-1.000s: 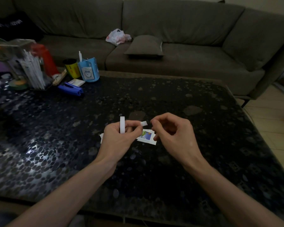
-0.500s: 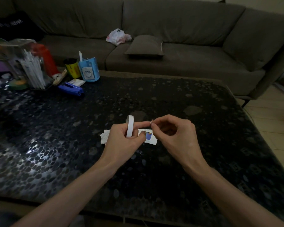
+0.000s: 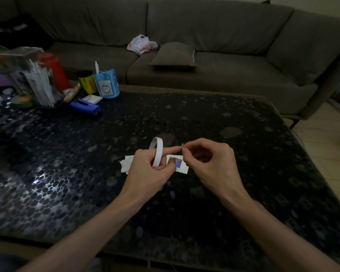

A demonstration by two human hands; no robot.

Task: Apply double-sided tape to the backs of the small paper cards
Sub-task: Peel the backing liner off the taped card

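Head view: one tape roll (image 3: 157,152) sits in the left hand's (image 3: 149,173) grip, and the right hand (image 3: 210,163) pinches its tape end (image 3: 182,147). Two cards, picture card (image 3: 180,166) and white card (image 3: 127,163), lie on the table (image 3: 234,203) beneath. The hands are closer together than a second ago.

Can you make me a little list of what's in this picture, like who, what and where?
Left hand: holds the tape roll
Right hand: pinches what looks like the tape end, too tiny to be sure
Card: lies picture up on the table, between the hands
Other papers: beside the left hand
Far corner: blue stapler, blue pen cup
Behind: sofa
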